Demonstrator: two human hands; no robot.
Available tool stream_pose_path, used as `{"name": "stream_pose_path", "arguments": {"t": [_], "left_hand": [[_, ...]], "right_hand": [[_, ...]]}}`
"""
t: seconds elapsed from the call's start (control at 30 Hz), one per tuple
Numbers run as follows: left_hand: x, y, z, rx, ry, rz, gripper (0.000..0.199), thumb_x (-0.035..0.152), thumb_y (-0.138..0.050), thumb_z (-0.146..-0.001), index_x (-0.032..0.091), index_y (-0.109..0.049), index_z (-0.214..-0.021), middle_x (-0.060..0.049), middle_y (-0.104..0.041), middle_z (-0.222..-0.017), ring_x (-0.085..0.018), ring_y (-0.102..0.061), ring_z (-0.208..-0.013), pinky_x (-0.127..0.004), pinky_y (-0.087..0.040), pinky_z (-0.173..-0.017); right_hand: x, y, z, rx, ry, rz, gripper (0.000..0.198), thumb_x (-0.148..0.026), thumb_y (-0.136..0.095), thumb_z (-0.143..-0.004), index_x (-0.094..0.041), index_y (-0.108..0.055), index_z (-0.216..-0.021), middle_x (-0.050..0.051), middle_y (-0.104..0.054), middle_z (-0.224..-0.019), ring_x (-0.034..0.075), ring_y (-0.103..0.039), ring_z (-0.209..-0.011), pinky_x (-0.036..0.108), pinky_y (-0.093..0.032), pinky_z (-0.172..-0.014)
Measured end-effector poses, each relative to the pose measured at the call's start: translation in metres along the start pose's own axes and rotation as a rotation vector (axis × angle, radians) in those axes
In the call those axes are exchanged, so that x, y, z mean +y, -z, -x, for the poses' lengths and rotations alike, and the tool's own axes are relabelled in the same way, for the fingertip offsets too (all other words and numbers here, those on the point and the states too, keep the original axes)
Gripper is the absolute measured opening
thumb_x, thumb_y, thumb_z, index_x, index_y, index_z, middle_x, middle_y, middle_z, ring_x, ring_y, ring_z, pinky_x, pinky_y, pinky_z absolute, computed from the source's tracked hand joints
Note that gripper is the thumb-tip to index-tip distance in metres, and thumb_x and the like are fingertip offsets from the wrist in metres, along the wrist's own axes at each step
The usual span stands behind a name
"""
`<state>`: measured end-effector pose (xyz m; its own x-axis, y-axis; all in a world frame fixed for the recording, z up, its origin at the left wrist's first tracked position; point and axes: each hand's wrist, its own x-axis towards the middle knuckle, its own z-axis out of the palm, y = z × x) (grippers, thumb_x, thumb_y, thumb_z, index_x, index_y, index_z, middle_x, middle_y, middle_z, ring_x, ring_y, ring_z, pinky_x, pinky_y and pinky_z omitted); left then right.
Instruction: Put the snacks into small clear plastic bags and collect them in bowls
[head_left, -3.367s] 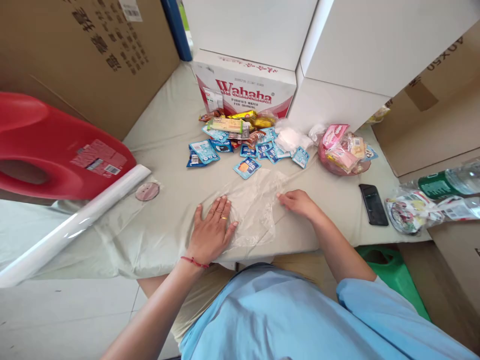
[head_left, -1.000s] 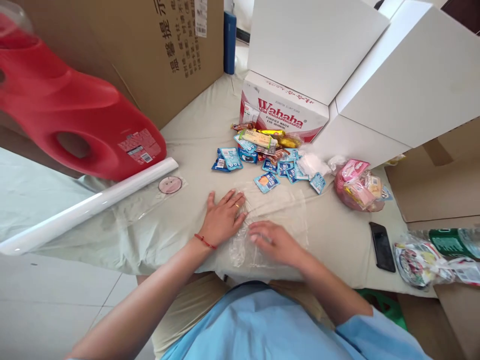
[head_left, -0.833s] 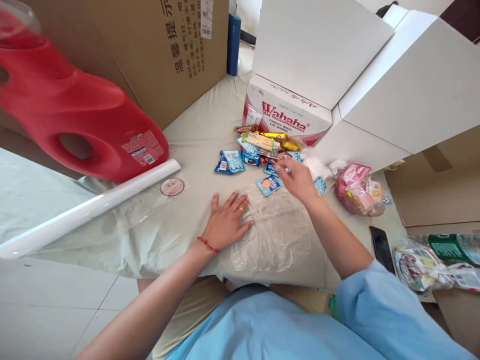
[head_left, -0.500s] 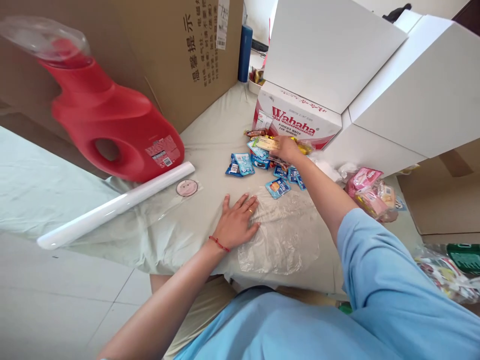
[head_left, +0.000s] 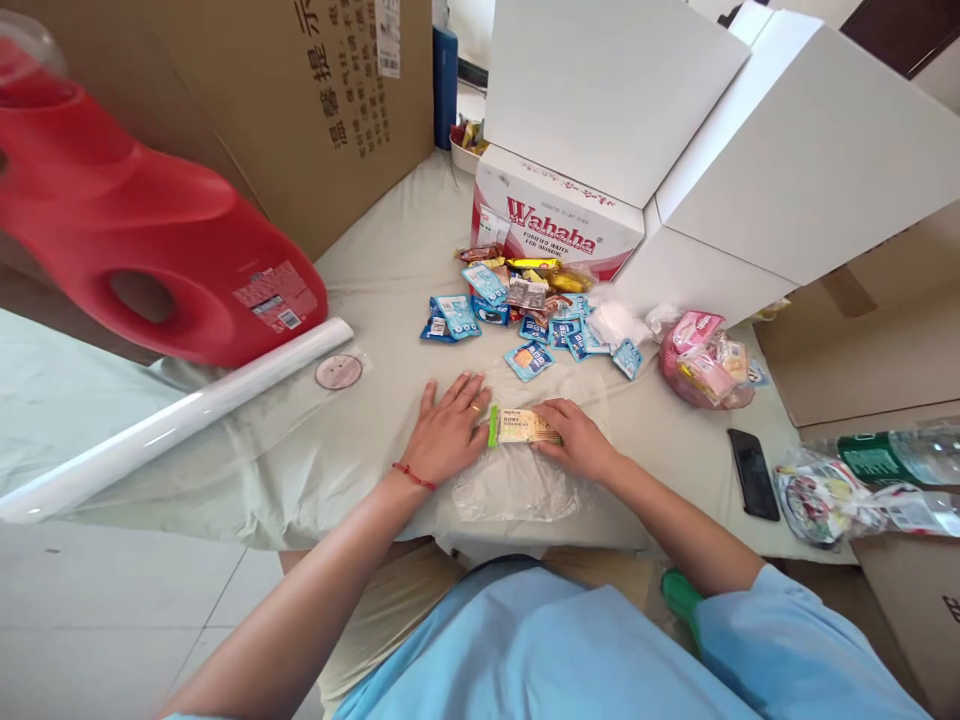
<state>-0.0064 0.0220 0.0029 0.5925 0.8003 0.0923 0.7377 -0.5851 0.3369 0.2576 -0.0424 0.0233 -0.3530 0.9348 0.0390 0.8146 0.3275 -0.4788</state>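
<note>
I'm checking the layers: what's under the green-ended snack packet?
Clear plastic film shows beside the packet, spread on the tablecloth; whatever lies directly beneath is hidden by the packet and right hand.

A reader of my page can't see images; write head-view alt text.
A person's right hand holds a packet over clear plastic on a table; the left hand lies palm down beside the packet. Beyond are snacks before a Wahaha box, with a red jug and white roll at left and a phone at right.
</note>
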Motion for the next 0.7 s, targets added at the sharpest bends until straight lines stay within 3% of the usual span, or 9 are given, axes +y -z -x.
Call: {"name": "stream_pose_path", "arguments": {"t": [0.1, 0.23, 0.3, 0.37, 0.43, 0.5, 0.6, 0.7], "left_hand": [[-0.002, -0.003, 0.003, 0.056, 0.073, -0.039, 0.049, 0.033, -0.034, -0.105, 0.026, -0.058, -0.147, -0.01, -0.036, -0.169, -0.032, -0.029, -0.158, -0.071, -0.018, -0.124], [-0.001, -0.006, 0.013, 0.238, 0.163, -0.072, 0.048, 0.034, -0.046, -0.102, 0.02, -0.058, -0.146, -0.018, -0.035, -0.168, -0.039, -0.029, -0.158, -0.074, -0.022, -0.121], [0.001, -0.008, 0.02, 0.376, 0.127, -0.099, 0.047, 0.029, -0.052, -0.1, 0.019, -0.058, -0.145, -0.02, -0.039, -0.165, -0.037, -0.031, -0.157, -0.068, -0.023, -0.124], [0.002, -0.008, 0.027, 0.451, -0.02, -0.121, 0.042, 0.018, -0.053, -0.098, 0.024, -0.064, -0.138, -0.014, -0.054, -0.157, -0.031, -0.041, -0.152, -0.06, -0.024, -0.127], [0.001, -0.009, 0.03, 0.414, -0.194, -0.105, 0.039, 0.01, -0.052, -0.096, 0.028, -0.071, -0.125, -0.006, -0.069, -0.141, -0.024, -0.054, -0.143, -0.051, -0.026, -0.128], [0.0, -0.008, 0.029, 0.313, -0.251, -0.068, 0.038, 0.007, -0.051, -0.095, 0.028, -0.073, -0.118, -0.003, -0.075, -0.13, -0.023, -0.059, -0.137, -0.05, -0.028, -0.126], [-0.003, -0.007, 0.023, 0.189, -0.125, -0.034, 0.042, 0.008, -0.048, -0.095, 0.025, -0.07, -0.126, -0.007, -0.072, -0.137, -0.029, -0.058, -0.138, -0.061, -0.027, -0.124], [-0.006, -0.006, 0.018, 0.121, -0.032, -0.003, 0.045, 0.013, -0.044, -0.098, 0.025, -0.065, -0.136, -0.009, -0.065, -0.146, -0.031, -0.055, -0.141, -0.065, -0.026, -0.122]], "right_hand": [[0.002, -0.017, 0.014, 0.046, -0.074, 0.03, 0.054, -0.039, -0.069, -0.094, -0.02, -0.057, -0.144, 0.018, -0.058, -0.135, 0.031, -0.056, -0.125, 0.05, -0.05, -0.108], [-0.002, -0.01, 0.025, 0.001, -0.109, 0.012, 0.058, -0.041, -0.07, -0.094, -0.02, -0.055, -0.146, 0.017, -0.057, -0.136, 0.03, -0.057, -0.126, 0.048, -0.05, -0.108], [-0.004, 0.006, 0.021, -0.082, -0.095, 0.008, 0.062, -0.046, -0.07, -0.093, -0.02, -0.053, -0.147, 0.017, -0.054, -0.142, 0.03, -0.058, -0.126, 0.045, -0.051, -0.106], [-0.002, 0.03, 0.003, -0.104, -0.096, 0.047, 0.061, -0.05, -0.064, -0.096, -0.02, -0.052, -0.148, 0.017, -0.052, -0.147, 0.029, -0.059, -0.127, 0.042, -0.052, -0.104], [0.007, 0.058, -0.032, -0.033, -0.149, 0.153, 0.05, -0.048, -0.051, -0.103, -0.019, -0.056, -0.144, 0.016, -0.057, -0.143, 0.029, -0.06, -0.125, 0.041, -0.051, -0.103], [0.022, 0.082, -0.083, 0.053, -0.227, 0.301, 0.041, -0.039, -0.04, -0.107, -0.019, -0.062, -0.136, 0.014, -0.065, -0.13, 0.029, -0.062, -0.118, 0.04, -0.049, -0.1], [0.048, 0.105, -0.169, 0.136, -0.264, 0.51, 0.04, -0.026, -0.034, -0.107, -0.019, -0.063, -0.133, 0.015, -0.065, -0.132, 0.03, -0.063, -0.114, 0.039, -0.049, -0.092], [0.065, 0.107, -0.237, 0.115, -0.241, 0.626, 0.041, -0.015, -0.035, -0.105, -0.018, -0.062, -0.135, 0.018, -0.063, -0.134, 0.029, -0.064, -0.114, 0.038, -0.05, -0.09]]}}
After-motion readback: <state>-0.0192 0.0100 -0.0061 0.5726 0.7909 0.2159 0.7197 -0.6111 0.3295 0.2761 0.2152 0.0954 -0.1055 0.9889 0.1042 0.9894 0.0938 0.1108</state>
